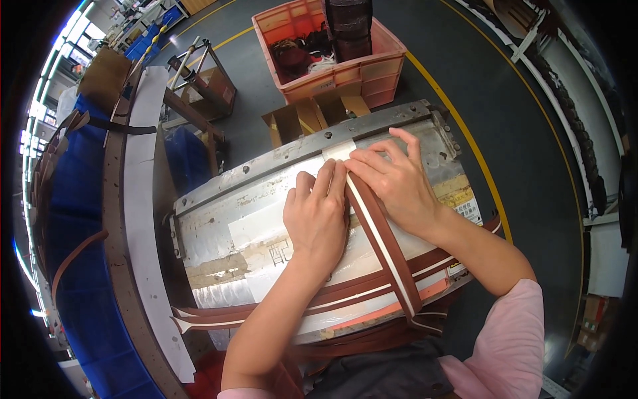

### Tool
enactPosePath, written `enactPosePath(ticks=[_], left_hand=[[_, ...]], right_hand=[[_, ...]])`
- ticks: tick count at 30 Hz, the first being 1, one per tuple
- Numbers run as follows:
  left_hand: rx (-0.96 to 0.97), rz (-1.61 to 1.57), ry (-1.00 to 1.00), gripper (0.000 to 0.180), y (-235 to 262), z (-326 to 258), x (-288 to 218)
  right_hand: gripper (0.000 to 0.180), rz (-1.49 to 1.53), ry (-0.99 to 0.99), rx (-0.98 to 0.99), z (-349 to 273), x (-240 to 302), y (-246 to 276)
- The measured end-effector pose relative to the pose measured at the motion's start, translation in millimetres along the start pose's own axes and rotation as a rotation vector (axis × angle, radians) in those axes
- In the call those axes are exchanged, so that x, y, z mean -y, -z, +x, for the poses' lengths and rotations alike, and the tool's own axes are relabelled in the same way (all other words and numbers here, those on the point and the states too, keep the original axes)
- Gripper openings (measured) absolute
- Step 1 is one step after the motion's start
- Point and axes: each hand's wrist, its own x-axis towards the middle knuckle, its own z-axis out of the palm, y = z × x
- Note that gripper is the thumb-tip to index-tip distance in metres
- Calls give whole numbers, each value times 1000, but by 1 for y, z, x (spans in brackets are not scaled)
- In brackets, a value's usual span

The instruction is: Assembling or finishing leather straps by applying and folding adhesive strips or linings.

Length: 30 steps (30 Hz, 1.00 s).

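Note:
A brown strip (387, 251) with a white band down its middle runs from the near edge of a metal worktop (219, 193) toward its far side. At the strip's far end my left hand (318, 216) presses its fingertips against the left edge, fingers closed. My right hand (399, 186) pinches the same end from the right, its thumb and index finger close to the left fingertips, with other fingers raised. Another length of brown-and-white strip (266, 311) lies crosswise along the near side, passing beneath the first one. The very tip of the held end is partly covered by my fingers.
Beyond the worktop stand an open cardboard box (319, 114) and a pink-red plastic crate (339, 78) holding dark items. To the left is a long bench with white covering (143, 199) and blue cloth (76, 266). A wheeled-looking metal frame (193, 76) stands at the far left.

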Motion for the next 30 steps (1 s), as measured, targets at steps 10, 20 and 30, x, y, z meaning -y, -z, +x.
enactPosePath(ticks=[10, 20, 30], left_hand=[[11, -2, -3, 58, 0, -1, 0], [48, 39, -3, 57, 3, -1, 0], [58, -177, -67, 65, 18, -1, -8]], right_hand=[[26, -44, -8, -4, -1, 0, 0], [28, -57, -4, 15, -1, 0, 5], [21, 134, -260, -202, 6, 3, 18]])
